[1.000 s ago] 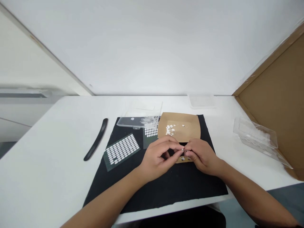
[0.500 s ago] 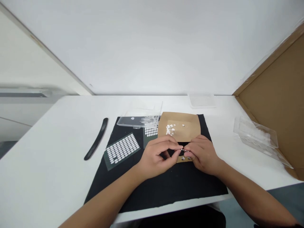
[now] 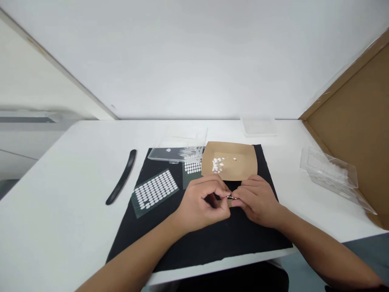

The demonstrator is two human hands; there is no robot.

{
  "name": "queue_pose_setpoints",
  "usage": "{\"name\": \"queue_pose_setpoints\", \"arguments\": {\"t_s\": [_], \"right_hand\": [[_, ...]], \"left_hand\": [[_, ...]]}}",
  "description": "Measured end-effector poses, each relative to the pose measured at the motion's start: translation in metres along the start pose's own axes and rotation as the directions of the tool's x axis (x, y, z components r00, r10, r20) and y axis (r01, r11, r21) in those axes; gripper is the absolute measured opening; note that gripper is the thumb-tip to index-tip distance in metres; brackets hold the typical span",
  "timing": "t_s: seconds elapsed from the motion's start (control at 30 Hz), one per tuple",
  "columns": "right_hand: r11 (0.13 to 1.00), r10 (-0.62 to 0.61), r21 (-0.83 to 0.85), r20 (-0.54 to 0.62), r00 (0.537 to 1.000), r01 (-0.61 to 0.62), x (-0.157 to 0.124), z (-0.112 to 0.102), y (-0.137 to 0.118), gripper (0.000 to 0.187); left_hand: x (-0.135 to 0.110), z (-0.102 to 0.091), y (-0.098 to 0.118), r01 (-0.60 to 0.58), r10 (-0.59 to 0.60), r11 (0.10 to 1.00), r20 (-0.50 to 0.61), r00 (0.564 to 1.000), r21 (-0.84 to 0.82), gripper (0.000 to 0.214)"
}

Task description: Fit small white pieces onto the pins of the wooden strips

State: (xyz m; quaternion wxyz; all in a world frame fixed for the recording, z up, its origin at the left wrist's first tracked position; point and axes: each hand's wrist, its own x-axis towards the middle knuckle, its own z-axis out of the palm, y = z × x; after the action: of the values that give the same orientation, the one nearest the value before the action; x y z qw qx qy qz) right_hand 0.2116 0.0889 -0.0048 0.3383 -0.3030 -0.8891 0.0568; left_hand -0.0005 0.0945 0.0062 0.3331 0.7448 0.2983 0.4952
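My left hand [image 3: 203,204] and my right hand [image 3: 257,199] meet over a black cloth mat [image 3: 188,235], fingertips pinched together on a tiny metal piece [image 3: 231,197] between them. A small brown card lies mostly hidden under my fingers. Just behind my hands sits a brown paper tray [image 3: 230,161] with several small white bits [image 3: 218,164] in it. What the metal piece is I cannot make out.
Two sheets of white dot stickers [image 3: 154,189] lie on the mat's left part, beside a clear plastic lid [image 3: 174,154]. A black curved tool [image 3: 121,181] rests on the white table to the left. Clear plastic containers [image 3: 330,172] and a cardboard panel [image 3: 355,121] stand at the right.
Both hands have shifted slightly toward me and down, fingers still pinched together; they now cover the small brown card more. Nothing else on the table moved.
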Motion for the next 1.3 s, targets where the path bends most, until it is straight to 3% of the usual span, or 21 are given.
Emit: {"name": "queue_pose_setpoints", "arguments": {"t_s": [0.33,0.53,1.0,1.17,1.3], "right_hand": [[0.963,0.120,0.232,0.093,0.988,-0.139,0.000,-0.004,0.001,0.043],[0.943,0.168,0.275,0.098,0.981,-0.189,0.001,-0.007,0.003,0.042],[0.916,0.199,0.326,0.134,0.971,-0.233,0.000,-0.005,0.000,0.042],[0.858,0.273,0.395,0.193,0.943,-0.329,0.003,-0.009,-0.003,0.048],[0.732,0.334,0.521,0.285,0.898,-0.438,0.004,-0.012,-0.005,0.048]], "left_hand": [[0.002,-0.003,0.003,0.168,-0.161,0.977,0.061,0.985,-0.131,0.013],[0.000,-0.002,0.000,0.273,-0.259,0.940,0.093,0.961,-0.202,0.010],[0.000,0.001,-0.001,0.224,-0.217,0.952,0.055,0.975,-0.209,0.010],[-0.001,-0.001,0.001,0.278,-0.264,0.931,0.089,0.960,-0.235,0.005],[-0.002,-0.001,0.002,0.298,-0.282,0.917,0.098,0.954,-0.263,0.004]]}}
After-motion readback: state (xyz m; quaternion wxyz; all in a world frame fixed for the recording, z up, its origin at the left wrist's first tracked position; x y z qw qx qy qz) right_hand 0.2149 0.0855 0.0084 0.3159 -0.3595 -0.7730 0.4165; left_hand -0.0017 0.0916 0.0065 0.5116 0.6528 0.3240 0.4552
